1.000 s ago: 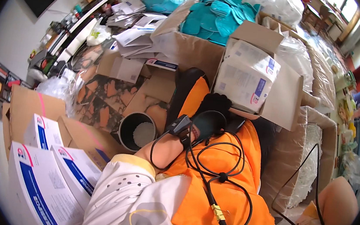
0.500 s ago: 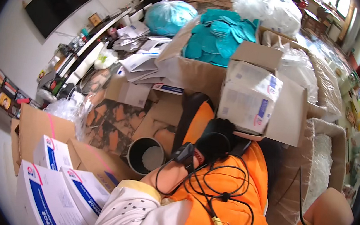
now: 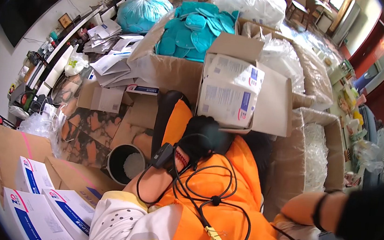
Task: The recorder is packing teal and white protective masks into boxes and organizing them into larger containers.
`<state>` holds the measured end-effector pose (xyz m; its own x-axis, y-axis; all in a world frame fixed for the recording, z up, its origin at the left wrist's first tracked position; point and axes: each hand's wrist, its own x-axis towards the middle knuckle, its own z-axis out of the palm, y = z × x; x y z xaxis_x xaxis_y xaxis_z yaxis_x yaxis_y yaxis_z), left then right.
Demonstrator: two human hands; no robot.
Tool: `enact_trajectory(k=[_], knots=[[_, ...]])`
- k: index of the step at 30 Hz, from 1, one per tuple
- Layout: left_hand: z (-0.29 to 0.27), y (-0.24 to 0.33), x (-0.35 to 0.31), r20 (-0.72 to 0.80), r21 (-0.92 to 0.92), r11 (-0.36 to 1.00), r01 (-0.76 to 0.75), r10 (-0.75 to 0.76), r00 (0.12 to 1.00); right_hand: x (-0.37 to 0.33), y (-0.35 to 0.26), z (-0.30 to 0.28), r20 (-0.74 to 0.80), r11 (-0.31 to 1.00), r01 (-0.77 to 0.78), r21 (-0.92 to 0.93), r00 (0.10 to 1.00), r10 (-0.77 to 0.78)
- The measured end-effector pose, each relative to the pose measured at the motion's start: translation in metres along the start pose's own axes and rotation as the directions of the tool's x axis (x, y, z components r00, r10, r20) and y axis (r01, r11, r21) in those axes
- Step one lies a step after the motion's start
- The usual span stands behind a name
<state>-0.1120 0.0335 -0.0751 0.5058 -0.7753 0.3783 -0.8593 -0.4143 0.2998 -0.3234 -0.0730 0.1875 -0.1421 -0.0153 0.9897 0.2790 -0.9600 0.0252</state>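
Note:
My left hand, in a black glove, is on my orange-covered lap, right by the near edge of an open carton. Its fingers are dark and partly hidden, so their grip does not show. White printed packs with blue and red marks lie in the carton, whose flaps are spread. Far out at the right rim is my right hand, also gloved in black and smeared, with the forearm bent across; what it holds, if anything, is not visible. Black cables loop over my lap from a wrist device.
Beyond the carton stands a large box of turquoise pads. White printed boxes fill a carton at the lower left. A dark bucket is on the patterned floor. Lined boxes of clear plastic stand at right.
The view has swung right, so the scene sits further left. My right hand has come into view at the right edge. My left hand stays by the carton.

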Motion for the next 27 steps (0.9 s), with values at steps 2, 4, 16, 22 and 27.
enact_trajectory(k=[2,4,16,22,27], knots=[[0.018,-0.011,-0.007,-0.017,0.044,0.995,0.085,-0.084,0.996,-0.048,0.025,0.040,0.139,0.830,-0.260,-0.493,0.918,0.371],[0.018,-0.009,-0.007,-0.076,-0.039,0.999,0.031,-0.034,0.997,-0.101,0.097,0.056,0.528,0.796,-0.602,-0.065,0.656,0.539],[0.022,-0.024,-0.012,-0.200,-0.213,0.977,0.002,-0.046,0.979,-0.240,0.160,0.142,0.881,0.907,-0.042,-0.419,0.222,0.417],[0.014,-0.029,-0.004,-0.354,-0.309,0.951,0.030,-0.144,0.924,-0.242,0.150,0.132,0.821,0.946,0.161,-0.281,0.551,0.150],[0.000,-0.038,-0.002,-0.459,-0.277,0.958,0.072,-0.198,0.866,-0.277,0.190,0.135,0.880,0.875,0.249,-0.416,0.351,0.319]])
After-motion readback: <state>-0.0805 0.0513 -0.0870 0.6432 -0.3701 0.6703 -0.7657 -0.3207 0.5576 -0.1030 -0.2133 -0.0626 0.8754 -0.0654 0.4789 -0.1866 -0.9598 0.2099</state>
